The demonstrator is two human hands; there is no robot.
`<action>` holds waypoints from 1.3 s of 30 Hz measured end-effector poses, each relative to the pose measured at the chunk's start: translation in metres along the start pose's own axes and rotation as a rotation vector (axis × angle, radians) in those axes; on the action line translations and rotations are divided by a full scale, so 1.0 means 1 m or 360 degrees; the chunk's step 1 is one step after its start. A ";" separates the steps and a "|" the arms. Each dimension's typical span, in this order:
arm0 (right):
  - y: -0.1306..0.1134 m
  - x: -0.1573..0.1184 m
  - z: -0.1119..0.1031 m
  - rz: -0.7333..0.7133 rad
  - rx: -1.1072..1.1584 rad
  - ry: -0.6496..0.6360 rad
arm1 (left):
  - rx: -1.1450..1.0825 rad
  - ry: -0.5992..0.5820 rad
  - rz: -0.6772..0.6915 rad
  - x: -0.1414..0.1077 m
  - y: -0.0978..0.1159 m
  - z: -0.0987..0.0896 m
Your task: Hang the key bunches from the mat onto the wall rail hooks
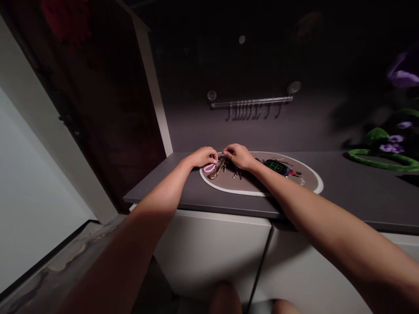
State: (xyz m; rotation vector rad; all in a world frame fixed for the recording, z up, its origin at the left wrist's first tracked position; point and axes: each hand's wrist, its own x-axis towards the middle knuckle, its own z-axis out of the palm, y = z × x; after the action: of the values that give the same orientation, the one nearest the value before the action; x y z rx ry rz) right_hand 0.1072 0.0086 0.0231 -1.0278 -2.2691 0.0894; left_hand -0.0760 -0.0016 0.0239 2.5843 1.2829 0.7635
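Over the left end of an oval brown mat with a white rim (235, 192), my left hand (203, 157) is closed with its fingertips in a pinch. A pink loop (209, 168) hangs or lies just under those fingers; I cannot tell which. A brownish keychain piece (214, 174) rests beside it. My right hand (238, 155) is close by on the right, its thumb and fingers curled together. What either pinch holds is too small to make out. Several small metal keys or clips (237, 175) lie below the right hand.
A dark item with green lines (276, 167) lies on the mat behind my right forearm. The grey countertop (183, 192) sits above white cabinet doors (209, 248). A clear hook rail (252, 102) is on the wall. Purple flowers with green stems (391, 146) stand at right.
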 end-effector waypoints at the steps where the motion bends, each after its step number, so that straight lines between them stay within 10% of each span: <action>1: 0.000 0.000 0.000 0.0000 -0.0007 -0.0004 | -0.0006 0.0012 -0.0011 0.000 -0.001 0.000; 14: 0.000 0.001 0.001 -0.0027 -0.0018 -0.0024 | -0.0113 0.0341 -0.0200 0.003 -0.003 0.002; 27: -0.001 0.000 0.000 -0.0046 0.0035 -0.0069 | -0.1415 0.0489 -0.0592 0.003 0.011 0.003; 39: -0.005 -0.003 0.002 0.0020 0.0269 0.0105 | -0.2044 0.0609 -0.0411 0.003 0.015 -0.001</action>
State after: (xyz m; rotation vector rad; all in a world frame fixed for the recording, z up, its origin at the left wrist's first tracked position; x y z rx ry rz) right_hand 0.1042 0.0035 0.0220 -0.9425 -2.1550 0.2444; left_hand -0.0643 -0.0085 0.0319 1.2597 0.7125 1.4233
